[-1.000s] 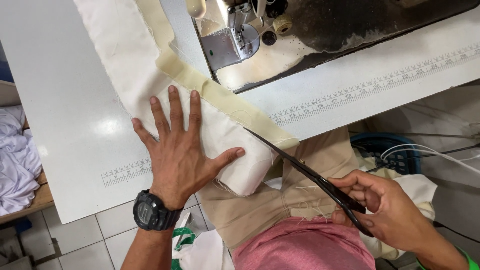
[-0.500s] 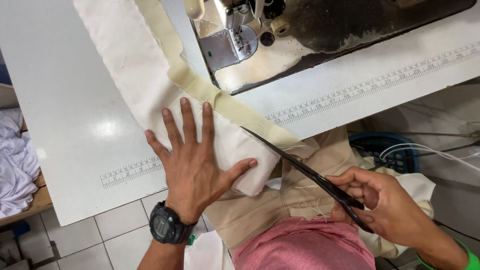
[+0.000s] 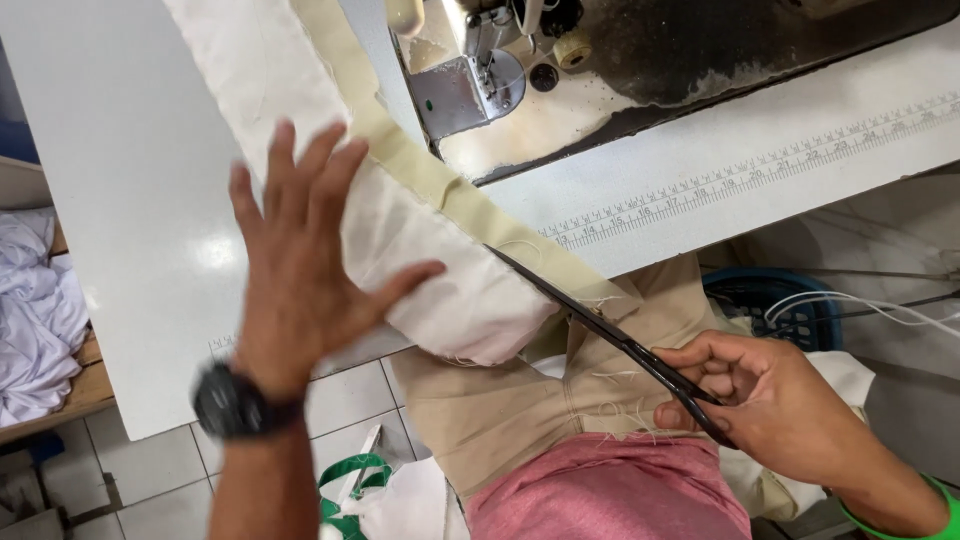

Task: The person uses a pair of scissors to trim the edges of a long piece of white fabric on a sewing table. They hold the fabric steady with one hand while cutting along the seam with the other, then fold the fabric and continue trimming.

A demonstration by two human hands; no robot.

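Note:
My left hand (image 3: 300, 265), with a black wristwatch on the wrist, is spread flat with fingers apart over a strip of off-white cloth (image 3: 440, 290) on the white sewing table (image 3: 130, 250). A beige tape (image 3: 420, 170) runs along the cloth's edge toward the sewing machine (image 3: 480, 70). My right hand (image 3: 770, 410) grips black scissors (image 3: 600, 325) by the handles, their blades pointing up-left at the cloth's edge near the table front.
Rulers are printed along the table's front edge (image 3: 760, 170). White cloth is piled on a wooden shelf at the left (image 3: 35, 300). A blue basket (image 3: 770, 300) and white cables sit on the floor at the right. A white-and-green bag (image 3: 370, 495) lies below.
My left hand has moved along the cloth toward the machine and looks blurred from motion. The scissors' tips have come closer to the cloth's edge.

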